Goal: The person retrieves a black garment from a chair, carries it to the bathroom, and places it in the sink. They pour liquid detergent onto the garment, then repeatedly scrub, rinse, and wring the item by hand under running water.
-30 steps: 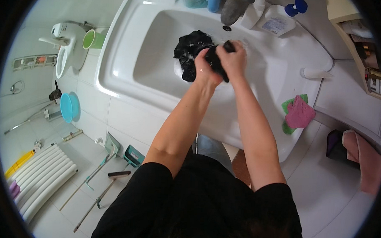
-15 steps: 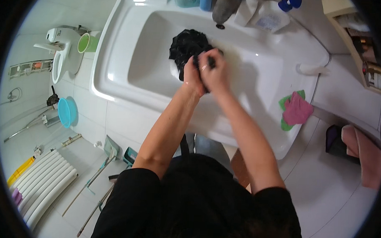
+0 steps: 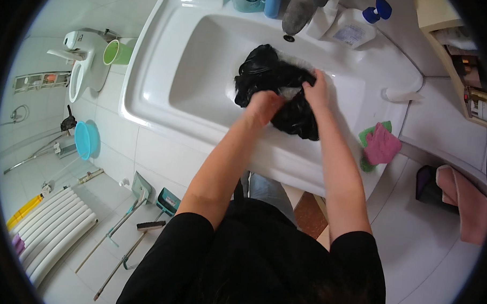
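2 bare hands were at work on 1 black cloth lying in the white sink. Change: 0.5 s earlier the hands were close together around a bunched part; now they were apart and the cloth was spread further right. Probably meant a switch from squeezing 1 wad to opening or rearranging it. Right hand: fingers and thumb apparently pinched the cloth's upper right edge. Left hand: fingers curled at the cloth, blurred; could not tell if they gripped it. Materials: cloth limp, wet-looking, glossy in spots, deeply crumpled; whitish foam beside it. Sink smooth, hard, shiny, rounded at the corners. 2 soft matte rags lay on its right end, a pink rag over a green rag.
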